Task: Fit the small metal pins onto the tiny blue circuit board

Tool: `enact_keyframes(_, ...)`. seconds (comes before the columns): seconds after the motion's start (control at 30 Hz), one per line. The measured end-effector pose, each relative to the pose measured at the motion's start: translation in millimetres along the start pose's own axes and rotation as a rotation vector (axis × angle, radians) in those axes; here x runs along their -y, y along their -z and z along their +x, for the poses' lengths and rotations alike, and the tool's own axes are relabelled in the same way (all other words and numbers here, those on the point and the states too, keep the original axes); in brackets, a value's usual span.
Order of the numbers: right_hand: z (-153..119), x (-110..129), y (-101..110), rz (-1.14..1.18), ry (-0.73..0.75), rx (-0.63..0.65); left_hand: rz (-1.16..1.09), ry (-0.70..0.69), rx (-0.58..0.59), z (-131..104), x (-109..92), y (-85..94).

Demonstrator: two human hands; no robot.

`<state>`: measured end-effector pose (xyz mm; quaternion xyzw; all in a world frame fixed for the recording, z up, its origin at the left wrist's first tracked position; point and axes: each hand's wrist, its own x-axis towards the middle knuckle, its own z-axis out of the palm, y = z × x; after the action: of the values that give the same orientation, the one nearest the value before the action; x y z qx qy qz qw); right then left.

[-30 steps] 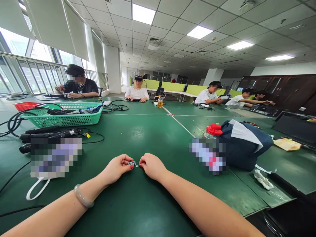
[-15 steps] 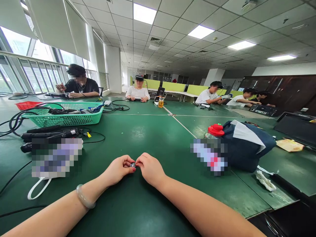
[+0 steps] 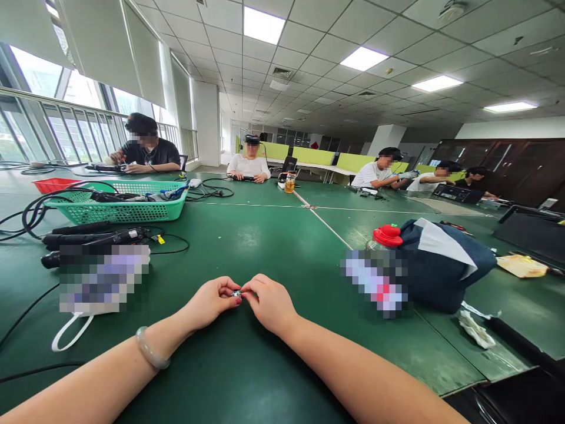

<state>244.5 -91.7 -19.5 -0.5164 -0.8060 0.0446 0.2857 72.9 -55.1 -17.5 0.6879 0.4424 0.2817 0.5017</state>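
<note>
Between thumb and fingers, my left hand [image 3: 215,299] pinches a small dark-and-silver piece [image 3: 236,294] over the green table [image 3: 247,365]. Its exact kind is too small to make out. My right hand [image 3: 270,303] is closed too, with thumb and forefinger at the right end of that same piece. The fingers of both hands cover much of it. A pale bangle [image 3: 151,348] circles my left wrist.
To the left lie a blurred pouch with a white strap [image 3: 73,334], black devices [image 3: 97,238] and a green basket [image 3: 119,203] with cables. On the right are a red-capped bottle [image 3: 387,237], a dark blue bag [image 3: 441,277] and crumpled tissue [image 3: 475,331]. Several people sit farther off.
The view has shifted slightly. Both hands stay almost in place around the small piece, which now shows a brighter silver side.
</note>
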Motion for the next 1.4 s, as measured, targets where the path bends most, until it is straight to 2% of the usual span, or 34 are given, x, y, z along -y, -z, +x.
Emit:
enact_keyframes(0.3, -0.8, -1.4, 0.7, 0.018, -0.028, -0.015, -0.059, 0.03, -0.039, -2.5, -5.9, 1.4)
enact_keyframes(0.47, -1.1, 0.9, -3.7, -0.013, -0.012, -0.026, -0.073, 0.061, -0.013, -6.0, -10.5, 3.5)
enact_keyframes(0.63, -1.6, 5.6, -9.0, -0.091, 0.018, -0.022, -0.371, 0.112, 0.102, -9.7, -9.1, 0.5)
enact_keyframes(0.73, -1.2, 9.2, -10.7, -0.134, 0.046, 0.01, -0.485, 0.158, 0.1, -10.2, -6.7, -1.4)
enact_keyframes(0.83, -0.7, 9.1, -9.6, -0.131, 0.053, 0.007, -0.476, 0.172, 0.078, -8.3, -5.2, 3.4)
enact_keyframes(0.9, -0.6, 6.1, -7.1, -0.113, 0.036, -0.007, -0.328, 0.135, 0.019, -6.1, -3.8, 13.7)
enact_keyframes(0.93, -0.5, 3.9, -5.5, -0.103, 0.02, -0.015, -0.184, 0.095, -0.04, -5.0, -2.8, 21.1)
enact_keyframes(1.03, 0.2, -3.3, -0.7, -0.072, -0.036, -0.036, 0.472, -0.024, -0.281, -2.1, 2.9, 49.1)
enact_keyframes(1.07, 0.6, -5.4, 0.5, -0.061, -0.055, -0.038, 0.659, -0.026, -0.341, -1.2, 5.6, 58.9)
enact_keyframes(1.13, 1.6, -8.6, 1.7, -0.043, -0.086, -0.028, 0.895, 0.039, -0.388, 0.8, 12.0, 76.4)
enact_keyframes(1.27, 2.4, -11.5, 0.2, -0.018, -0.109, 0.011, 1.06, 0.062, -0.436, 4.7, 24.2, 97.5)
enact_keyframes(1.4, 1.9, -13.5, -2.4, 0.015, -0.118, 0.026, 1.117, 0.129, -0.447, 5.7, 29.6, 104.5)
